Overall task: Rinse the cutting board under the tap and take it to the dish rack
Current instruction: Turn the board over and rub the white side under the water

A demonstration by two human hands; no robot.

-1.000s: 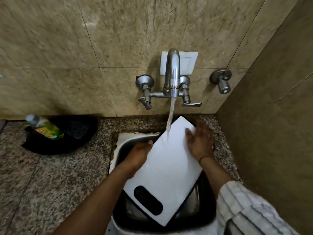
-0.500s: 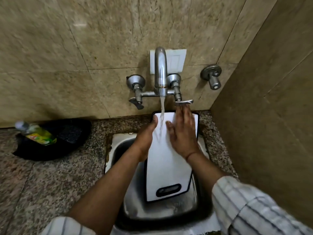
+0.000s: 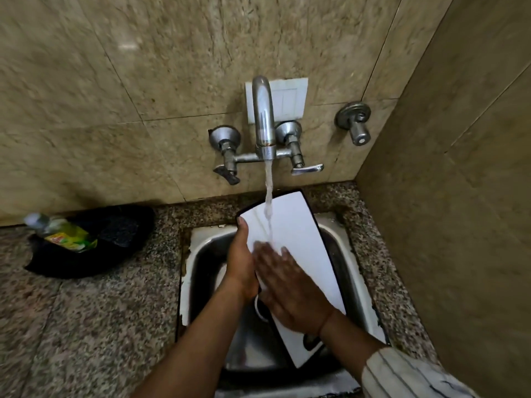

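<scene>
Water runs from the tap and lands on the upper part of the white board, which leans over the steel sink, its far end up near the wall and past the sink's back rim, its near end down in the basin. A dark handle slot shows near that low end, partly hidden by the right wrist. The left hand grips the board's left edge, thumb on the face up near the top corner, the other fingers wrapped behind and out of sight. The right hand lies flat on the wet face, fingers spread and a bit blurred, tips just beside the foot of the stream. A striped sleeve covers the right forearm. Off to the left on the speckled bench, a green soap bottle lies tilted in a black tray, well apart from the sink. A separate valve sits on the wall right of the tap.
</scene>
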